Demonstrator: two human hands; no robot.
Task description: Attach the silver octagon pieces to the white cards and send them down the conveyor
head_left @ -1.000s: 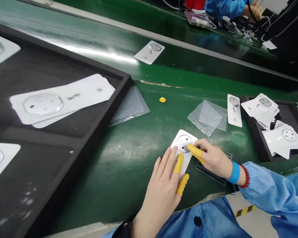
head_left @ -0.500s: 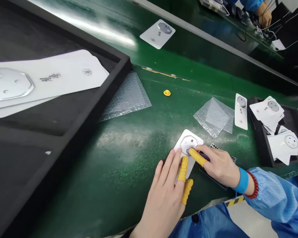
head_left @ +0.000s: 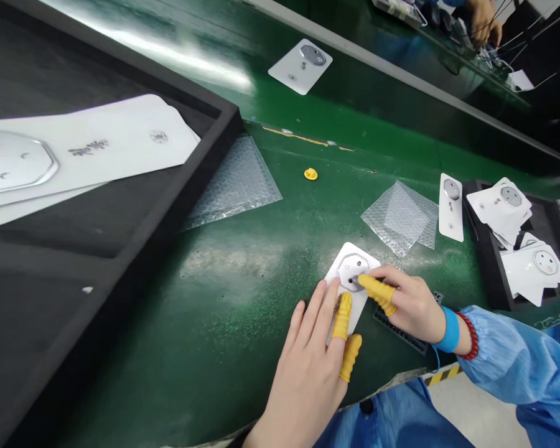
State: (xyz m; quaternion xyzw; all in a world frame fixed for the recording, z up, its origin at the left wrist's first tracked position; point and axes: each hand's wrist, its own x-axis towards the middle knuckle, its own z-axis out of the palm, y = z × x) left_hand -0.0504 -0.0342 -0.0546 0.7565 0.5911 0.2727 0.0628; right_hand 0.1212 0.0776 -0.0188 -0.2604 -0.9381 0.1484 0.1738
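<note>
A white card (head_left: pixel 357 254) with a clear octagonal blister (head_left: pixel 353 272) lies on the green mat. My left hand (head_left: pixel 308 364) rests flat on its lower part, with yellow finger cots on two fingers. My right hand (head_left: pixel 410 305) is curled in from the right, its yellow-cotted fingertip against the blister's edge. A small dark spot shows inside the blister. Under my right hand lies a black perforated strip (head_left: pixel 401 330). Whether my right fingers pinch anything is hidden.
A black foam tray (head_left: pixel 121 261) with large white cards (head_left: pixel 98 149) fills the left. Bubble-wrap sheets (head_left: pixel 401 218) (head_left: pixel 233 183), a yellow cap (head_left: pixel 310 174) and a loose card (head_left: pixel 450 207) lie nearby. Stacked cards sit in a black tray (head_left: pixel 480 249). A co-worker's hand (head_left: pixel 483 22) is far back.
The view has swung, so the left tray's cards look larger and sit further left. My right fingers have shifted on the blister, and the dark thing beneath them no longer shows.
</note>
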